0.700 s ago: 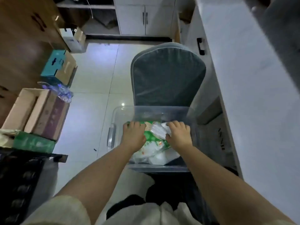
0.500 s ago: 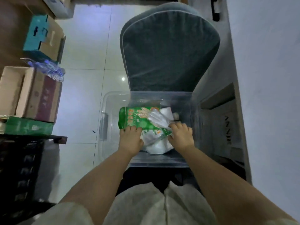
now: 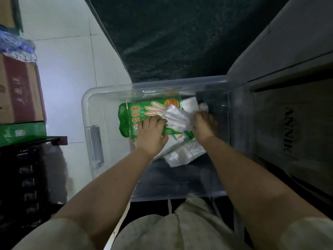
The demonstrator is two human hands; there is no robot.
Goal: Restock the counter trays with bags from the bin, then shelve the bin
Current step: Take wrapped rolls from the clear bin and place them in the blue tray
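A clear plastic bin (image 3: 93, 141) rests on a dark chair seat in front of me. Inside lies a green bag (image 3: 133, 112) printed with a glove picture, on top of white and clear bags (image 3: 182, 156). My left hand (image 3: 151, 136) presses down on the green bag, fingers curled over its near edge. My right hand (image 3: 203, 123) is closed on a crumpled clear bag (image 3: 175, 117) that lies across the green one. Both hands are inside the bin.
The dark green chair back (image 3: 180, 37) rises just beyond the bin. A grey counter side (image 3: 281, 51) with a dark panel stands to the right. Cardboard boxes (image 3: 19, 91) and a green box (image 3: 21, 132) are stacked on the left, with white floor tiles (image 3: 68, 73) between.
My head has dropped closer to the bin, so it fills more of the view. Both hands stay on the bags; the green bag now lies flatter with my hands at its near edge.
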